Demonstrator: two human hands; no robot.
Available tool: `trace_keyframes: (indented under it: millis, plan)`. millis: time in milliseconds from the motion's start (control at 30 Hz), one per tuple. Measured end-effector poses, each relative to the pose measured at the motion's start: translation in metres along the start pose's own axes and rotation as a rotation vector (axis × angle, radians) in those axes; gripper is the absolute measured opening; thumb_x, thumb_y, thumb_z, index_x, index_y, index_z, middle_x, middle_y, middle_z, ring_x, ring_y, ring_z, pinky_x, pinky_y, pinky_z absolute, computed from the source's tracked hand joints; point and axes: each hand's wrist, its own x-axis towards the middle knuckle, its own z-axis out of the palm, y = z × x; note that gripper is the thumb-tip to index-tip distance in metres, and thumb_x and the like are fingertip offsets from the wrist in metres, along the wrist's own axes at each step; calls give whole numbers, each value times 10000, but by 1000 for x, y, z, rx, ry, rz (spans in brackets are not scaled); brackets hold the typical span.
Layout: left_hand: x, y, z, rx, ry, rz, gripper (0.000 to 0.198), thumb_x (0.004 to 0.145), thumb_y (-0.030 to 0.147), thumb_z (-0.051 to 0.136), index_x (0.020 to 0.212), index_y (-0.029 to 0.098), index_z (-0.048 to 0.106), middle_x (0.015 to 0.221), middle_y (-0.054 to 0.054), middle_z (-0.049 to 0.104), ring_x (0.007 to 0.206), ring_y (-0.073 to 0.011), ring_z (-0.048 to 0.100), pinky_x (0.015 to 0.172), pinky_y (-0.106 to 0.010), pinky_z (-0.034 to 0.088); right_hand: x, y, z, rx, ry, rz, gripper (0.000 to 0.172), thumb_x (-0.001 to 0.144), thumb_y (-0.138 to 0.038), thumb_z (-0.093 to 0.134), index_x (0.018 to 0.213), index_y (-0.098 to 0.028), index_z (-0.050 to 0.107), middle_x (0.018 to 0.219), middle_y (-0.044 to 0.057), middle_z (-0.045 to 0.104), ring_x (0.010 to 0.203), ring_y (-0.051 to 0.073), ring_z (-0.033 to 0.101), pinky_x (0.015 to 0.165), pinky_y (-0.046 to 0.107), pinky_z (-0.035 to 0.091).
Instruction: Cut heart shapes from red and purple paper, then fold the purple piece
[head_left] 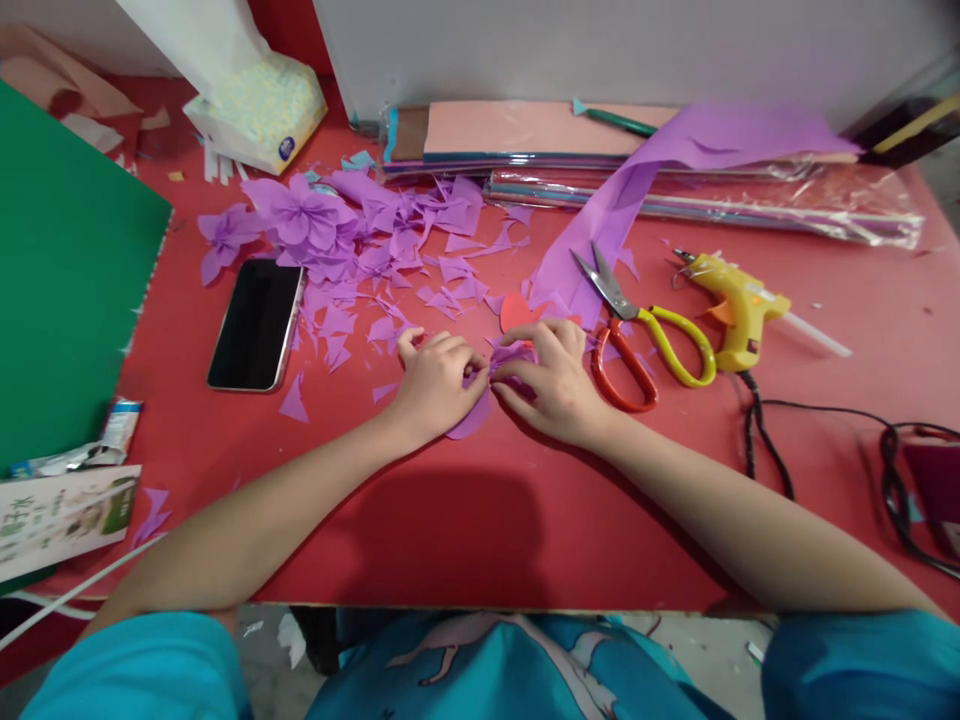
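Observation:
Close together at the middle of the red table, my two hands pinch a small piece of purple paper (471, 420). My left hand (441, 382) has its thumb and fingertips closed on the paper's left part. From the right, my right hand (553, 378) grips the same piece, its fingers bent and the thumb pressed inward. The hands hide much of the paper's shape. Just beyond my right hand lies a red paper piece (517, 312). Scissors (621, 312) with one red and one yellow handle rest open beside that hand.
A purple paper flower (304, 215) sits among purple scraps (390, 265). A phone (256, 325) lies at left, near a tissue box (262, 115). At right is a yellow glue gun (739, 305) with a black cord. Purple paper strip (611, 215) and wrapped paper packs (705, 200) lie behind.

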Motion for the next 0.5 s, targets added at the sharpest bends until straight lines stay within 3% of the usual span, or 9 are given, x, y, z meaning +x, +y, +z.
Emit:
trace_keyframes:
  millis: [500]
  plan:
    - [0,-2,2,41,5,48,154,812,244,540,693,182,615,691,12,622,766,-165,572,919,-443,210,1,-1,1,5,-6,61,96,786,-242,596,755,-185,667,1084,88,569,1009,273,427,858,441,315]
